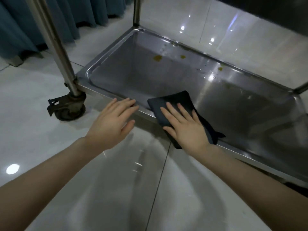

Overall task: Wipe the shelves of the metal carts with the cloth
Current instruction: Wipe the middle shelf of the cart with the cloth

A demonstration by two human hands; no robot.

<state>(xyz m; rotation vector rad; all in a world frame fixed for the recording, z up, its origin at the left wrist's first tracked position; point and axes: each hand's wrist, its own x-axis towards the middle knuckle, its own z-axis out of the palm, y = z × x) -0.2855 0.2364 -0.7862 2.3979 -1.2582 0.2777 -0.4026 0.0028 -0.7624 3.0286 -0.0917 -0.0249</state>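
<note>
The bottom shelf (150, 77) of a stainless steel cart fills the middle of the view, low above the floor. A folded dark cloth (175, 101) lies over the shelf's near rim. My right hand (185, 125) presses flat on the cloth with straight fingers. My left hand (115, 119) is spread open, its fingertips touching the near rim to the left of the cloth. Yellow-brown stains (157, 58) and small water drops (205, 72) mark the far side of the shelf.
A cart post (56, 45) rises at the left corner above a caster wheel (70, 105) with a brake tab. Another post (136, 10) stands at the far corner. Teal curtains (20, 25) hang at the back left. Glossy white floor tiles (100, 189) surround the cart.
</note>
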